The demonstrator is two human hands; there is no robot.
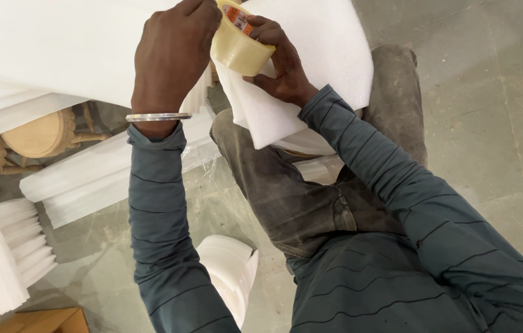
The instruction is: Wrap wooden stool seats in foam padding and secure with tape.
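Two hands work at the tape roll (241, 42), up over the white foam sheet (310, 68) on the person's knee. Right hand (280, 61) grips the roll; left hand (172, 52) pinches at its rim, prob. finding the tape end. Next needs a steady pull w/ the roll held firm.

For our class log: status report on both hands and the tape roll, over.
Right hand grips tape roll. Left hand pinches at its top edge. Roll sits against white foam sheet over the knee. Nothing blocking.
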